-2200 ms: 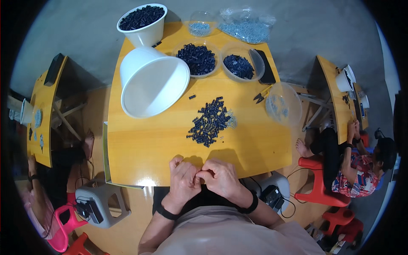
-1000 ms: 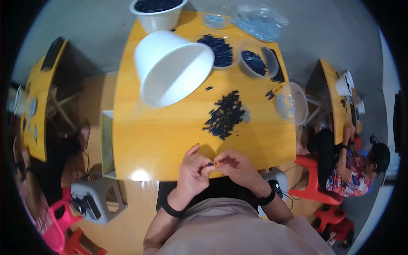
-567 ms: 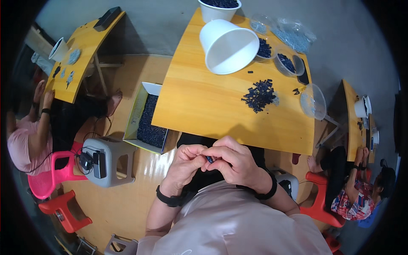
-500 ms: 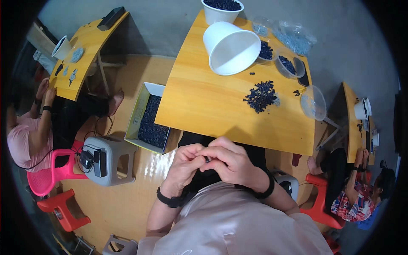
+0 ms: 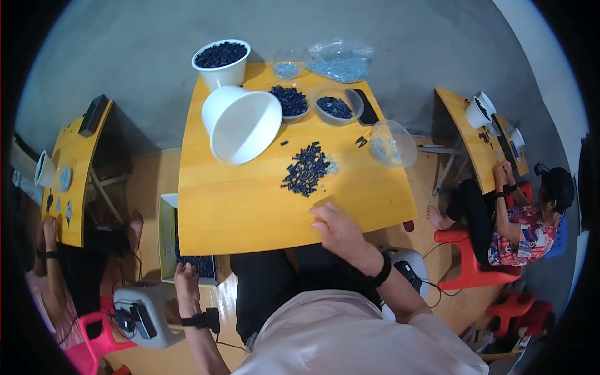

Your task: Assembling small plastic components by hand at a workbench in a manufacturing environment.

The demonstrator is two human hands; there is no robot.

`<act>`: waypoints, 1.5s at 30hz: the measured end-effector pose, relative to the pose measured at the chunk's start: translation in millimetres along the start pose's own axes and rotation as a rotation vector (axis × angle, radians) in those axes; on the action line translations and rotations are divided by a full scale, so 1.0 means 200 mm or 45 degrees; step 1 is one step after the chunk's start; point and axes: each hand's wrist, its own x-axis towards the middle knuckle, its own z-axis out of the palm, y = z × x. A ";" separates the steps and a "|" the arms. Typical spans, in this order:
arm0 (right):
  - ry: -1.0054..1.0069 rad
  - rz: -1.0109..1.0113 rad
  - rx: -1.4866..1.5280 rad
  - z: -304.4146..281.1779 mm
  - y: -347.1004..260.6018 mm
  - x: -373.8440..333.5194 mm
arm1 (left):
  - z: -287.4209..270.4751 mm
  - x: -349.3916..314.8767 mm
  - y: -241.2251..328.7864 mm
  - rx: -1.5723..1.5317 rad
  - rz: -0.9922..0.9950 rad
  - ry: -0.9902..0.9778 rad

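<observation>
My left hand (image 5: pixel 187 289) is down at the left, over the near end of a cardboard box (image 5: pixel 167 219) of small black parts (image 5: pixel 199 264). Its fingertips look slightly apart, with nothing visible in them. Above the front edge of the wooden table (image 5: pixel 231 219), my right hand (image 5: pixel 340 232) stretches toward a loose pile of small black plastic pieces (image 5: pixel 306 170). The fingers of that hand are apart and hold nothing I can see. Small pale pieces (image 5: pixel 332 165) lie against the pile's right side.
A tipped white tub (image 5: pixel 247 128), a full white tub (image 5: pixel 222 65), clear bowls of parts (image 5: pixel 336 107), a bag of pale pieces (image 5: pixel 340 65), a phone (image 5: pixel 366 107), black-and-yellow nippers (image 5: pixel 362 141) and a clear lid-like dish (image 5: pixel 394 145) stand around. Co-workers (image 5: pixel 522 225) sit at side tables.
My hands, together in front of me before, have separated. The left went down left to the box, the right forward over the table edge. The view has shifted.
</observation>
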 end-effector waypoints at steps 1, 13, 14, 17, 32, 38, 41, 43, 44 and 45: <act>0.005 0.088 -0.084 -0.02 0.07 0.02 | 0.02 -0.03 0.03 -0.098 0.080 0.007; -0.031 0.142 -0.317 0.04 0.35 0.25 | 0.63 -0.92 0.88 -0.651 0.659 -0.970; -0.029 0.146 -0.315 0.04 0.36 0.27 | 0.75 -0.93 0.87 -0.646 0.658 -0.973; 0.013 0.124 -0.278 0.03 0.36 0.26 | 1.01 -0.89 0.71 -0.798 0.288 -0.876; -0.049 0.198 -0.443 0.01 0.38 0.40 | 1.26 -0.70 0.26 -0.536 -0.265 -0.873; 0.082 0.255 -0.394 0.01 0.39 0.37 | 1.21 -0.70 0.23 -0.535 -0.227 -0.861; 0.187 0.157 -0.305 -0.04 0.34 0.34 | 1.20 -0.71 0.23 -0.501 -0.145 -0.865; -0.042 0.382 0.230 -0.08 0.21 0.29 | 1.19 -0.73 0.22 -0.465 -0.063 -0.831; -0.058 0.363 0.247 -0.08 0.17 0.27 | 1.20 -0.74 0.22 -0.420 0.021 -0.828; -0.159 0.474 0.575 -0.08 0.12 0.22 | 1.20 -0.78 0.22 -0.368 0.092 -0.830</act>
